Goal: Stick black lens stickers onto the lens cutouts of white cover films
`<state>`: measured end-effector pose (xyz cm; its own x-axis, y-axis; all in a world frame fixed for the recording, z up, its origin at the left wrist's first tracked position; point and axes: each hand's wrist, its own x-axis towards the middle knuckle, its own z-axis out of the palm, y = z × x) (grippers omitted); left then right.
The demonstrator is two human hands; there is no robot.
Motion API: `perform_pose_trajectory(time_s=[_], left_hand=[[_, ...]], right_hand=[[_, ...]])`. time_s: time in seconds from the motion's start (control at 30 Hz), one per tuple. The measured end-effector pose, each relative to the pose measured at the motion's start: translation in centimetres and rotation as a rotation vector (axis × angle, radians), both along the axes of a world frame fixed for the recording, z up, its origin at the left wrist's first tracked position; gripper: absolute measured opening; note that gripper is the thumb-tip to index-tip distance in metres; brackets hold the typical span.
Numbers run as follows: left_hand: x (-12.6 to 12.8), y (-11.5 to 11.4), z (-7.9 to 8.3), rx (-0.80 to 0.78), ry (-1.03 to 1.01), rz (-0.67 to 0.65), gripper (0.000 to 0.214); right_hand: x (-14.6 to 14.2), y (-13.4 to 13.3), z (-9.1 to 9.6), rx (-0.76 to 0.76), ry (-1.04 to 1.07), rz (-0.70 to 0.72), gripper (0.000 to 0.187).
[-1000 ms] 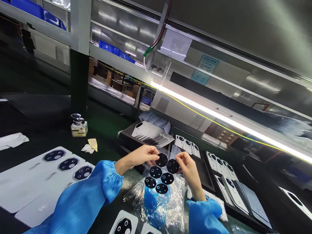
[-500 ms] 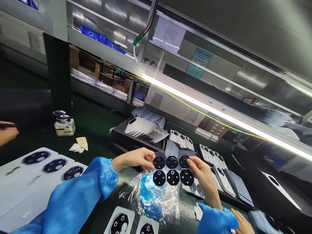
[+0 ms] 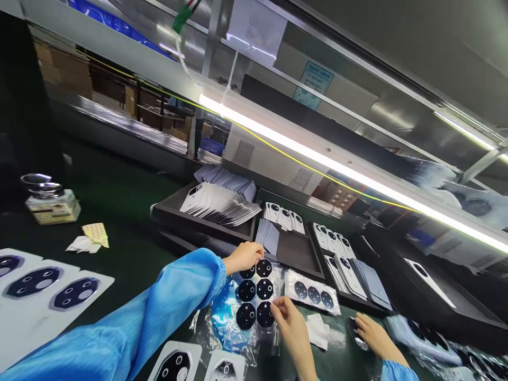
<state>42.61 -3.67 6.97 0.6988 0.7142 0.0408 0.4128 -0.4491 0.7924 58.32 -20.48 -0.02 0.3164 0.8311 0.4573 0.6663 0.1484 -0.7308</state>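
Both my hands hold a clear sheet carrying several black round camera-lens discs over the green bench. My left hand, in a blue sleeve, pinches its upper edge. My right hand pinches its lower right corner. Under the sheet lies a crumpled clear plastic bag with blue film inside. Just right of it lies a strip of three more discs in clear wrap.
White phone back covers with dark camera rings lie at the left and bottom. Black trays of stacked back covers line the far side. A small bottle stands far left. Another person's hand rests at the lower right.
The view swung right. The sheet turned from lying crosswise to upright and came lower. My right hand shifted from its right edge to its lower corner. The other person's hand came further into view.
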Motion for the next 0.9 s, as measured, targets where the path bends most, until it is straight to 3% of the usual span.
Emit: perform_pose_trajectory(time_s=[0.2, 0.37, 0.63, 0.9], left_hand=[[1.2, -0.4, -0.7, 0.093, 0.087, -0.044, 0.020], [1.4, 0.0, -0.9, 0.090, 0.092, -0.060, 0.020], [-1.2, 0.5, -2.8, -0.087, -0.045, -0.010, 0.020], [-3.9, -1.5, -5.3, -0.465, -0.405, 0.153, 0.014]], right_hand=[[3.0, 5.2, 1.0, 0.008, -0.004, -0.027, 0.017], [3.7, 8.6, 1.0, -0.010, 0.039, 0.020, 0.008], [3.9, 8.3, -0.7, -0.022, 0.172, 0.018, 0.014], [3.8, 9.2, -2.5, 0.047, 0.325, -0.053, 0.015]])
